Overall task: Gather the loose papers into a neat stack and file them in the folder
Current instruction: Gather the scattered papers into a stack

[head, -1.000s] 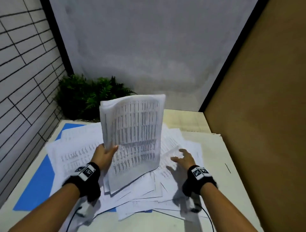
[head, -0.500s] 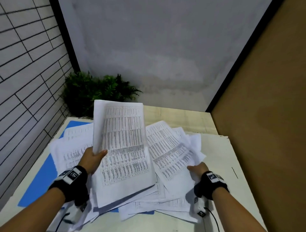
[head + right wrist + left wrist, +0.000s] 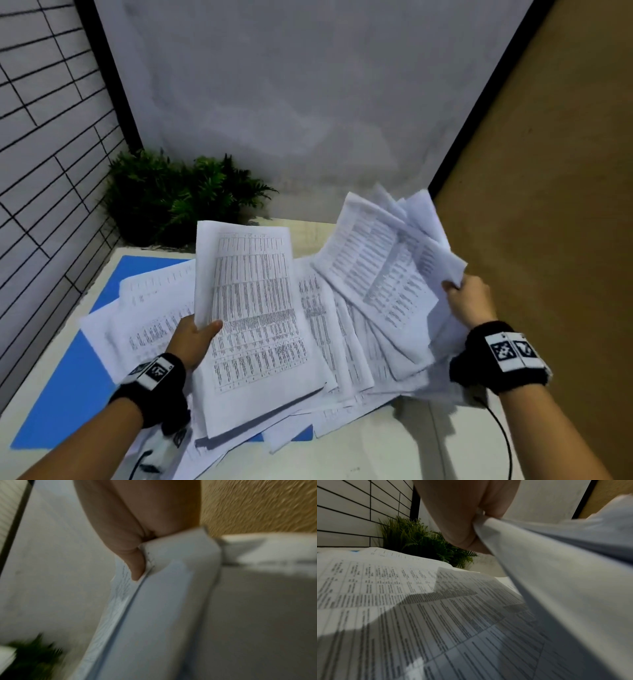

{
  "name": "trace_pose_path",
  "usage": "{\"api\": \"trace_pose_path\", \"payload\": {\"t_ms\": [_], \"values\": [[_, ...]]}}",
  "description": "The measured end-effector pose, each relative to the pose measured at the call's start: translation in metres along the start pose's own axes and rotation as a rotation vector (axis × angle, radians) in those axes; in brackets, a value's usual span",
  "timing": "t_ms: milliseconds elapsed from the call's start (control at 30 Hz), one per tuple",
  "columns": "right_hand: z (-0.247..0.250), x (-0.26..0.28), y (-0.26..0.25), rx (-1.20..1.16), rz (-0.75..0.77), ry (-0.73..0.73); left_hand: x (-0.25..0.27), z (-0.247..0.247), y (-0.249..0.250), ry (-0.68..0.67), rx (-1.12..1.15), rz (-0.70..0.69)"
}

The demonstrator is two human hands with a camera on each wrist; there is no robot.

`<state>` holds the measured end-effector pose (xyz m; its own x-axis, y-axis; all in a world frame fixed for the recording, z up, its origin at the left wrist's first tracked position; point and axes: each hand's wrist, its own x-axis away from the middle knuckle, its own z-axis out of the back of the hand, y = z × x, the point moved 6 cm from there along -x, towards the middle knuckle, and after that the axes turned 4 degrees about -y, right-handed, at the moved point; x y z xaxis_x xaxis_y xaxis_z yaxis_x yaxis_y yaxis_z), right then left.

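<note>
My left hand (image 3: 198, 334) grips the left edge of a thick sheaf of printed papers (image 3: 253, 308), held tilted up over the table; the left wrist view shows its fingers (image 3: 462, 524) pinching that sheaf (image 3: 556, 574). My right hand (image 3: 462, 298) holds a fanned bunch of sheets (image 3: 387, 274) by their right edge, lifted above the pile. The right wrist view, blurred, shows a thumb (image 3: 135, 566) pressed on that bunch (image 3: 163, 601). More loose papers (image 3: 150, 308) lie spread on a blue folder (image 3: 65, 387), mostly covered.
A white table (image 3: 394, 445) sits in a corner. A green plant (image 3: 171, 195) stands at the back left by a tiled wall (image 3: 44, 137). A brown wall (image 3: 548, 205) runs close along the right side. A cable (image 3: 503, 435) hangs from my right wristband.
My right hand took hold of a bunch of sheets on the right and lifted them up and to the right. My left hand keeps gripping its sheaf, now tilted lower.
</note>
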<state>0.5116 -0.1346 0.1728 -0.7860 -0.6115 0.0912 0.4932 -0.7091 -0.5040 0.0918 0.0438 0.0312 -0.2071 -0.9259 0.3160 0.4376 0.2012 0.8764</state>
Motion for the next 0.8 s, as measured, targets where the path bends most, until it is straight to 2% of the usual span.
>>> {"api": "trace_pose_path", "payload": {"t_ms": [100, 167, 200, 267, 333, 400, 567, 667, 733, 800], "values": [[0.056, 0.003, 0.004, -0.143, -0.026, 0.154, -0.001, -0.001, -0.007, 0.000, 0.037, 0.011], [0.090, 0.008, 0.005, -0.319, 0.045, 0.238, -0.002, -0.002, -0.009, 0.002, 0.055, 0.026], [0.103, 0.013, 0.002, -0.456, 0.099, 0.264, -0.002, -0.004, -0.008, -0.002, 0.060, 0.034], [0.112, 0.027, -0.004, -0.758, 0.185, 0.214, -0.003, -0.011, 0.001, -0.023, 0.088, 0.016], [0.092, 0.036, -0.007, -0.923, 0.194, 0.082, -0.002, -0.023, 0.019, -0.054, 0.141, -0.009], [0.050, 0.043, -0.010, -0.990, 0.183, -0.065, 0.003, -0.037, 0.042, -0.115, 0.207, -0.044], [-0.057, 0.056, -0.008, -1.110, -0.003, -0.346, 0.020, -0.060, 0.090, -0.274, 0.232, -0.171], [-0.079, 0.069, -0.030, -1.195, 0.077, -0.527, 0.028, -0.056, 0.108, -0.292, 0.351, -0.209], [-0.079, 0.070, -0.041, -1.211, 0.128, -0.524, 0.028, -0.049, 0.112, -0.283, 0.422, -0.164], [-0.073, 0.070, -0.049, -1.199, 0.149, -0.425, 0.023, -0.045, 0.110, -0.319, 0.590, -0.095]]}}
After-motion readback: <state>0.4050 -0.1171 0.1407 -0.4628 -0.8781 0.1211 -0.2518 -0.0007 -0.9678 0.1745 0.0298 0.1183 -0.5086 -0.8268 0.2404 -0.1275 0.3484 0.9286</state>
